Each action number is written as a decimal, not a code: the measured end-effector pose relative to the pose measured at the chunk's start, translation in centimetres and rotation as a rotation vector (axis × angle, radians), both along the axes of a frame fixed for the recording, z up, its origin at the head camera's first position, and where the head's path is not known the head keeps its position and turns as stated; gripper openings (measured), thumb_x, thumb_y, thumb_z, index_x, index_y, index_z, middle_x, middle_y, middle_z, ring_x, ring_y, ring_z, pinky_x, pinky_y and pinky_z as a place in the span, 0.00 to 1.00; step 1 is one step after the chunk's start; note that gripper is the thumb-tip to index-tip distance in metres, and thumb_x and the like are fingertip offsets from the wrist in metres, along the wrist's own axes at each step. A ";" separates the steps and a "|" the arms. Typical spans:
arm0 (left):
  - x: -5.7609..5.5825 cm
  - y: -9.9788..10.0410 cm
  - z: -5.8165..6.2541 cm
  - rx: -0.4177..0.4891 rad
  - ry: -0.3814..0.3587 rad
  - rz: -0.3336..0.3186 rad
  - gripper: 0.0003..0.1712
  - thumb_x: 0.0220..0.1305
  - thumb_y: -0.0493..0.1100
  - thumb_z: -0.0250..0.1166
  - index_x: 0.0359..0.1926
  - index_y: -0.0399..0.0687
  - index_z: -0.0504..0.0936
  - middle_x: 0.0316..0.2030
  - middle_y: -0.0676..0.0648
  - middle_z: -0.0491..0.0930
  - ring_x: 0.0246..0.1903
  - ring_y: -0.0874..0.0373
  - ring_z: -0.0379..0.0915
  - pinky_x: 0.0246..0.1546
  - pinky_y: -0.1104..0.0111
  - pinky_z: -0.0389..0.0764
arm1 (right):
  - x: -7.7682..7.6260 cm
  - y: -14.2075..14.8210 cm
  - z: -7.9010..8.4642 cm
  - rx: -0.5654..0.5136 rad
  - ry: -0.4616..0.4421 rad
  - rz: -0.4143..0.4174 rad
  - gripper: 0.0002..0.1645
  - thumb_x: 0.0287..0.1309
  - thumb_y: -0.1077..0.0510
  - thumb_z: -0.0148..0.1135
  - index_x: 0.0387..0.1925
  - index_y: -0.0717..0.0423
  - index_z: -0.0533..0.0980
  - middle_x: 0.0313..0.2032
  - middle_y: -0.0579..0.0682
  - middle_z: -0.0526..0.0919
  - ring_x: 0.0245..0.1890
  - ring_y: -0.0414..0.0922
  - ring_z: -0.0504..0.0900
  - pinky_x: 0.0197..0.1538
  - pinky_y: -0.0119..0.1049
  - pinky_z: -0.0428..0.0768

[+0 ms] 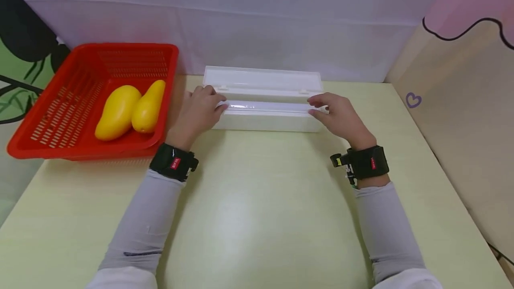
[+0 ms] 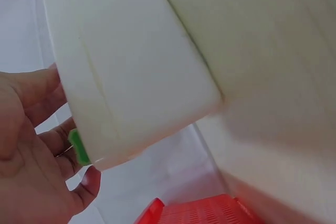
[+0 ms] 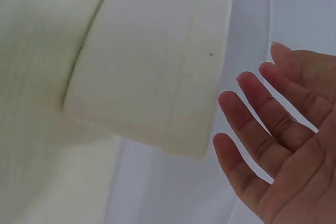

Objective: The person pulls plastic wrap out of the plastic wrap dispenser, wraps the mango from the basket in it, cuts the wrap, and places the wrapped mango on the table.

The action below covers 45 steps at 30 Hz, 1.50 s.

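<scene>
A long white plastic-wrap dispenser box (image 1: pixel 265 123) lies across the far side of the table. Its hinged lid (image 1: pixel 261 79) is raised toward the back, and shiny clear film (image 1: pixel 257 105) shows along the top. My left hand (image 1: pixel 201 109) is at the left end, thumb and index finger apart at the upper edge. A small green piece (image 2: pixel 79 147) sticks out at that end, in front of the fingers in the left wrist view. At the right end, my right hand (image 1: pixel 337 113) has loosely spread fingers (image 3: pixel 252 124), beside the box with a gap in the right wrist view.
A red plastic basket (image 1: pixel 60 142) stands at the left of the table with two yellow mangoes (image 1: pixel 118 113) in it. A pale cloth (image 1: pixel 281 43) hangs behind the box. The right table edge runs along a light panel (image 1: pixel 453 115) with a purple heart.
</scene>
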<state>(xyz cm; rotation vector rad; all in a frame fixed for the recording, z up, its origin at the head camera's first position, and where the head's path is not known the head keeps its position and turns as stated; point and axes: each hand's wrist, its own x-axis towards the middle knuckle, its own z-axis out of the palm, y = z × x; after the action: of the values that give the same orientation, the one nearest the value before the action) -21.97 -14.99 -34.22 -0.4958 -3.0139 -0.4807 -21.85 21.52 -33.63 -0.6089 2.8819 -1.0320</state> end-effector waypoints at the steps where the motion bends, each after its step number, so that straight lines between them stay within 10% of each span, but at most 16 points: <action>1: 0.0 0.0 0.0 0.005 -0.015 -0.001 0.20 0.71 0.48 0.61 0.58 0.44 0.82 0.48 0.39 0.75 0.50 0.43 0.65 0.53 0.47 0.64 | -0.2 -0.1 -0.3 -0.004 -0.004 -0.003 0.20 0.68 0.59 0.62 0.58 0.61 0.77 0.56 0.56 0.80 0.55 0.53 0.77 0.58 0.53 0.74; 45: -0.8 1.2 -1.3 0.172 0.165 0.112 0.13 0.75 0.44 0.56 0.48 0.38 0.78 0.41 0.40 0.78 0.44 0.43 0.70 0.52 0.49 0.61 | -0.6 -1.6 -2.3 0.030 0.025 -0.089 0.17 0.66 0.52 0.64 0.50 0.57 0.84 0.44 0.53 0.84 0.35 0.50 0.76 0.36 0.41 0.72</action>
<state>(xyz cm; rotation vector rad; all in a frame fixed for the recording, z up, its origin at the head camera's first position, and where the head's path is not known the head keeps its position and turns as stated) -22.77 -13.75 -35.54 -0.3353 -2.7923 -0.6485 -22.45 19.89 -35.90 -0.5005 2.9653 -0.9959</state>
